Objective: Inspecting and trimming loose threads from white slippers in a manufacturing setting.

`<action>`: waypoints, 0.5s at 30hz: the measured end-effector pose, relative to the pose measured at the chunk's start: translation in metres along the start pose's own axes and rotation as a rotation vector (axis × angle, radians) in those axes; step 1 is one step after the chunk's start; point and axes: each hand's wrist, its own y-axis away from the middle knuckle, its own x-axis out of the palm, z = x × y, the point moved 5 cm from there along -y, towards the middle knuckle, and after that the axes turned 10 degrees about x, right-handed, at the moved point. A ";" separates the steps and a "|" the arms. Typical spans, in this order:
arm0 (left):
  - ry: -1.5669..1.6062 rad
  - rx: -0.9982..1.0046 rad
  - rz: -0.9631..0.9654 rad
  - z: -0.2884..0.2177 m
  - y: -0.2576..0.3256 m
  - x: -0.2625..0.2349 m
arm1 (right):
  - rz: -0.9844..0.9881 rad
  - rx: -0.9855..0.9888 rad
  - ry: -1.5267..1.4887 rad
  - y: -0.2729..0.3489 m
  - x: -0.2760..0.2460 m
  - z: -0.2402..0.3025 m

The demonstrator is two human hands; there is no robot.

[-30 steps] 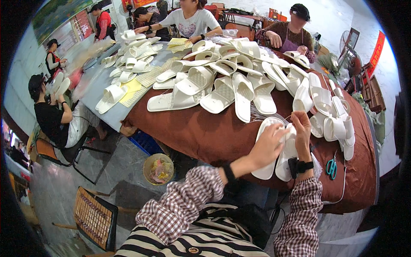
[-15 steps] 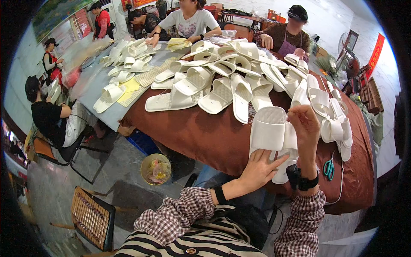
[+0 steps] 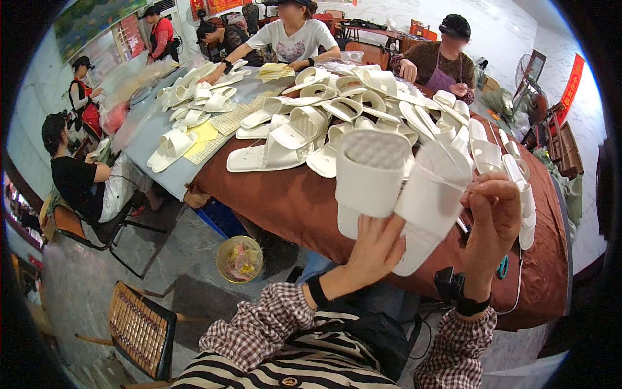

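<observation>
A pair of white slippers [image 3: 368, 175] is raised off the table and tilted toward me, the two spread slightly apart at their open ends. My left hand [image 3: 376, 248] grips them from below, thumb and fingers against their lower parts. Beside the right slipper [image 3: 433, 188], my right hand [image 3: 494, 211] is closed in a pinch on a thin pale strand that runs across that slipper. Where the strand ends I cannot make out. Green-handled scissors [image 3: 503, 267] lie by my right wrist, mostly hidden behind it.
Many white slippers [image 3: 304, 126] are heaped on the brown-covered table [image 3: 285, 207]. A blue-grey table [image 3: 139, 139] on the left carries more slippers and yellow sheets [image 3: 204, 135]. A waste bin [image 3: 240, 259] and an empty chair [image 3: 139, 327] stand on the floor. Several people work around.
The pair of slippers has come up off the table, closer to me, and its two slippers have spread. My right hand has moved right and down, with the strand drawn out across the slipper.
</observation>
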 end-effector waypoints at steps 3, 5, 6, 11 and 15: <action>-0.090 0.016 -0.022 0.030 -0.029 -0.015 | -0.038 0.054 0.137 0.003 -0.007 -0.014; -0.106 0.079 -0.127 0.057 -0.059 -0.028 | -0.122 0.075 0.152 0.007 -0.008 -0.023; -0.133 0.112 -0.182 0.069 -0.079 -0.033 | -0.213 0.097 0.189 0.011 -0.014 -0.026; -0.306 0.133 -0.240 0.177 -0.162 -0.067 | -0.052 0.246 0.312 0.043 -0.044 -0.061; -0.382 -0.013 0.153 0.274 -0.182 -0.043 | -0.052 0.448 0.306 0.084 -0.073 -0.084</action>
